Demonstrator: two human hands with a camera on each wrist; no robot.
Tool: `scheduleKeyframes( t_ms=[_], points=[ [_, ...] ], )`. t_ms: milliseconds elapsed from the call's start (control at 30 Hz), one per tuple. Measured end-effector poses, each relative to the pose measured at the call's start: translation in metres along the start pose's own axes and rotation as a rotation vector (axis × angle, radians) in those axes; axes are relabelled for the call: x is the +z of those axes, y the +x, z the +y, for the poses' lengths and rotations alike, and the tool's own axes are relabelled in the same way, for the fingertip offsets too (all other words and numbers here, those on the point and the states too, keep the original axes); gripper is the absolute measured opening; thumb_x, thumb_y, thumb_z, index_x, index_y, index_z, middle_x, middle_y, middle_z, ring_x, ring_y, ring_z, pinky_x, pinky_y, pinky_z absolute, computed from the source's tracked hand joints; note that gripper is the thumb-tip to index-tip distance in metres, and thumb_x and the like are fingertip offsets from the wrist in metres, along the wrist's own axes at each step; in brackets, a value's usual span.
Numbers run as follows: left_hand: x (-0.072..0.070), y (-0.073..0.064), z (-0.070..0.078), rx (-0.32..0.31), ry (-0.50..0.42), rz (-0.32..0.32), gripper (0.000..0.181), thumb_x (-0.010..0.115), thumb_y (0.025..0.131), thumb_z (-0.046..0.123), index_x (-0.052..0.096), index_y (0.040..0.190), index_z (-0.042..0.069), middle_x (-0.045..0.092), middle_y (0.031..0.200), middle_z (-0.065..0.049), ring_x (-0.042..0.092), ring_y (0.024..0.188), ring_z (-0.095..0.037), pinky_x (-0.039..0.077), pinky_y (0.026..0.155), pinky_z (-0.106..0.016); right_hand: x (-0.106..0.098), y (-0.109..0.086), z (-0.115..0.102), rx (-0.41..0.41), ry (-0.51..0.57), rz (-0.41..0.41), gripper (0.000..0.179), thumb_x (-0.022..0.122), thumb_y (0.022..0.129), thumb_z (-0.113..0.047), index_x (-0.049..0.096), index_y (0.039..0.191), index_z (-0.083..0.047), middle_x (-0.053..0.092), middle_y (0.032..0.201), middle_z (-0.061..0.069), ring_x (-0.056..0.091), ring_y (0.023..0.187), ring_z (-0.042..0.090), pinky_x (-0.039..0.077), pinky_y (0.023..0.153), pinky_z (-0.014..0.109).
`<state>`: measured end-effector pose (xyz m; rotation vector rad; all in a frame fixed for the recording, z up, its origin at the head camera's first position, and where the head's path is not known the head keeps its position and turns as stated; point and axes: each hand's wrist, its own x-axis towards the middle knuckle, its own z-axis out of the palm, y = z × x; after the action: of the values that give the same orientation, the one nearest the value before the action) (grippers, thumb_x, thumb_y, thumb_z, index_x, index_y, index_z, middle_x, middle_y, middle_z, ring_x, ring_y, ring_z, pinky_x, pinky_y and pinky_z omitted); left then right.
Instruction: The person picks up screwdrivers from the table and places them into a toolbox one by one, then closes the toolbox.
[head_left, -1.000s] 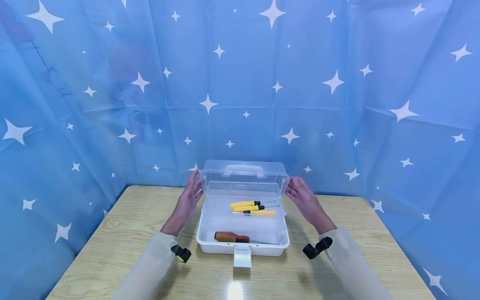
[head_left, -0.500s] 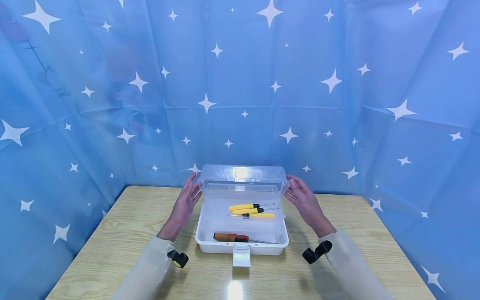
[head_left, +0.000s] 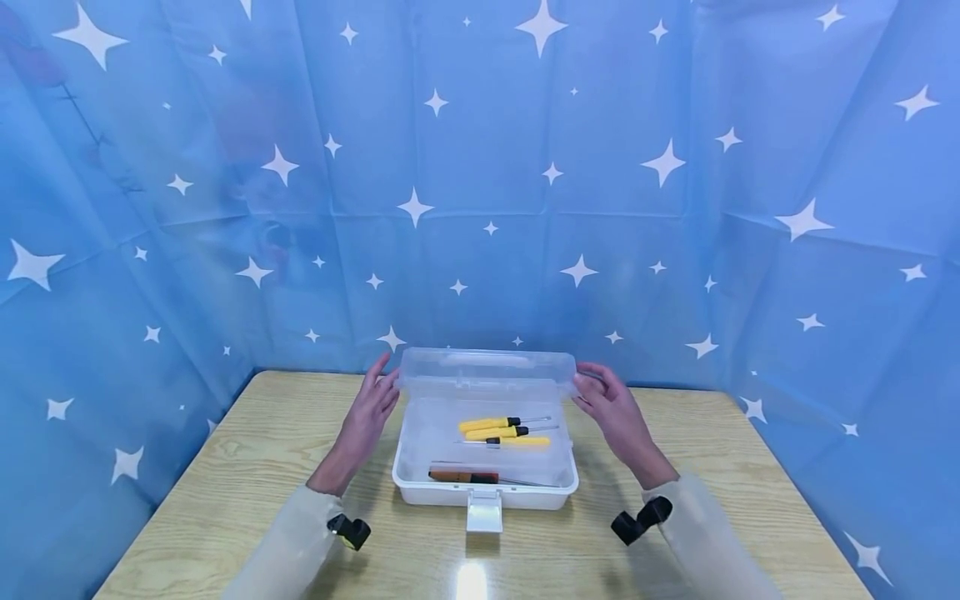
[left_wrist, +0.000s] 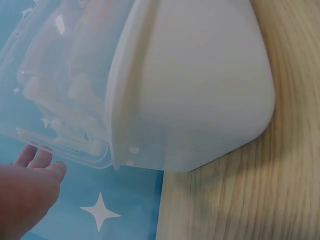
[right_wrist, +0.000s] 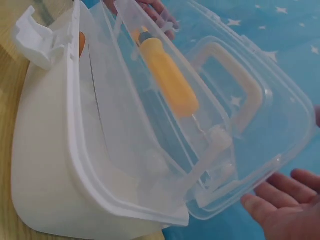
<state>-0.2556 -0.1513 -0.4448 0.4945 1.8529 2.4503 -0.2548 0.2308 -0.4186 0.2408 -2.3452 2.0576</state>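
A white toolbox [head_left: 525,500] stands on the table, its clear lid [head_left: 487,363] raised at the back. Against the lid's left side my left hand [head_left: 362,425] lies with fingers extended; the left wrist view has its fingertips at the lid's edge. My right hand [head_left: 618,417] is at the opposite side, fingers extended, fingertips by the lid rim in the right wrist view. Between the hands, several yellow screwdrivers [head_left: 491,424] lie in a clear inner tray [right_wrist: 150,115]. In the box bottom, a screwdriver with a brown-red handle [head_left: 461,477] lies near the front wall, partly behind the tray edge.
The box's white latch [head_left: 484,512] hangs down at the front. A white carrying handle [right_wrist: 254,97] is set in the lid. Behind the wooden table [head_left: 262,467] hangs a blue curtain [head_left: 480,167] with white stars.
The lid's top edge has come down in the head view, with both hands alongside it. The yellow screwdrivers have shifted slightly toward the front, and the tray edge overlaps the brown-red handle.
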Motion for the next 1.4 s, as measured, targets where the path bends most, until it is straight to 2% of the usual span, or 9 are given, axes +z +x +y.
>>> scheduleKeyframes(
  t_ms=[67, 200, 333, 467, 567, 733, 933, 1200, 1400],
  points=[
    [0.0, -0.002, 0.0, 0.001, 0.026, 0.006, 0.061, 0.031, 0.109, 0.025, 0.001, 0.159, 0.009, 0.011, 0.161, -0.027, 0.012, 0.15, -0.041, 0.008, 0.123, -0.051, -0.001, -0.003, 0.0, 0.006, -0.005, -0.001, 0.063, 0.058, 0.1, -0.041, 0.035, 0.148, -0.006, 0.045, 0.145, 0.019, 0.048, 0.133, 0.024, 0.046, 0.105, 0.03],
    [0.0, -0.006, 0.0, -0.019, 0.08, 0.034, 0.062, 0.035, 0.108, 0.027, 0.004, 0.16, 0.013, 0.016, 0.162, -0.023, 0.015, 0.151, -0.036, 0.012, 0.123, -0.05, -0.003, -0.008, 0.002, 0.009, -0.023, -0.025, 0.063, 0.06, 0.099, -0.038, 0.035, 0.149, -0.009, 0.045, 0.149, 0.019, 0.048, 0.133, 0.023, 0.047, 0.1, 0.02],
    [-0.001, -0.008, -0.002, -0.064, 0.194, 0.074, 0.067, 0.048, 0.105, 0.033, 0.01, 0.16, 0.024, 0.027, 0.161, -0.014, 0.025, 0.149, -0.028, 0.017, 0.122, -0.049, -0.005, -0.014, 0.005, 0.02, -0.078, -0.037, 0.063, 0.061, 0.099, -0.039, 0.035, 0.15, -0.014, 0.043, 0.152, 0.017, 0.043, 0.139, 0.03, 0.046, 0.106, 0.031],
    [-0.004, -0.01, -0.004, -0.094, 0.266, 0.093, 0.074, 0.058, 0.101, 0.035, 0.014, 0.159, 0.032, 0.037, 0.157, -0.012, 0.034, 0.145, -0.025, 0.018, 0.121, -0.05, -0.007, -0.019, 0.01, 0.016, -0.115, -0.051, 0.066, 0.061, 0.099, -0.038, 0.032, 0.153, -0.016, 0.041, 0.154, 0.016, 0.043, 0.139, 0.028, 0.042, 0.11, 0.044],
    [-0.008, -0.012, -0.005, -0.09, 0.255, 0.07, 0.078, 0.061, 0.099, 0.03, 0.012, 0.16, 0.029, 0.039, 0.156, -0.012, 0.038, 0.143, -0.024, 0.023, 0.12, -0.047, -0.008, -0.022, 0.014, 0.005, -0.087, -0.079, 0.069, 0.063, 0.098, -0.031, 0.028, 0.155, -0.015, 0.041, 0.154, 0.015, 0.049, 0.135, 0.017, 0.047, 0.105, 0.035],
    [-0.011, -0.014, -0.007, -0.093, 0.236, 0.032, 0.082, 0.063, 0.099, 0.022, 0.009, 0.16, 0.028, 0.041, 0.155, -0.007, 0.045, 0.137, -0.015, 0.033, 0.115, -0.034, -0.011, -0.029, 0.021, -0.021, 0.015, -0.143, 0.074, 0.066, 0.097, -0.018, 0.023, 0.157, -0.012, 0.037, 0.156, 0.019, 0.054, 0.123, -0.002, 0.05, 0.096, 0.021],
    [-0.015, -0.016, -0.012, -0.104, 0.171, 0.001, 0.089, 0.067, 0.095, 0.011, 0.009, 0.16, 0.026, 0.041, 0.154, -0.011, 0.051, 0.132, -0.01, 0.042, 0.105, -0.02, -0.014, -0.036, 0.026, -0.04, 0.066, -0.184, 0.084, 0.067, 0.094, -0.009, 0.014, 0.159, -0.016, 0.027, 0.16, 0.02, 0.051, 0.127, -0.001, 0.051, 0.096, 0.025],
    [-0.022, -0.022, -0.013, -0.146, 0.169, -0.032, 0.099, 0.075, 0.088, 0.009, 0.01, 0.16, 0.03, 0.039, 0.155, -0.012, 0.039, 0.141, -0.025, 0.047, 0.101, -0.023, -0.016, -0.039, 0.033, -0.05, 0.049, -0.201, 0.095, 0.073, 0.089, -0.005, 0.011, 0.16, -0.02, 0.024, 0.16, 0.023, 0.049, 0.132, 0.009, 0.048, 0.099, 0.024],
    [-0.029, -0.025, -0.013, -0.165, 0.193, -0.076, 0.106, 0.077, 0.084, 0.004, 0.007, 0.161, 0.027, 0.037, 0.155, -0.014, 0.039, 0.141, -0.027, 0.047, 0.102, -0.026, -0.016, -0.043, 0.038, -0.065, 0.055, -0.222, 0.104, 0.076, 0.084, 0.0, 0.009, 0.16, -0.021, 0.024, 0.159, 0.026, 0.05, 0.13, 0.004, 0.047, 0.101, 0.025]
  ],
)
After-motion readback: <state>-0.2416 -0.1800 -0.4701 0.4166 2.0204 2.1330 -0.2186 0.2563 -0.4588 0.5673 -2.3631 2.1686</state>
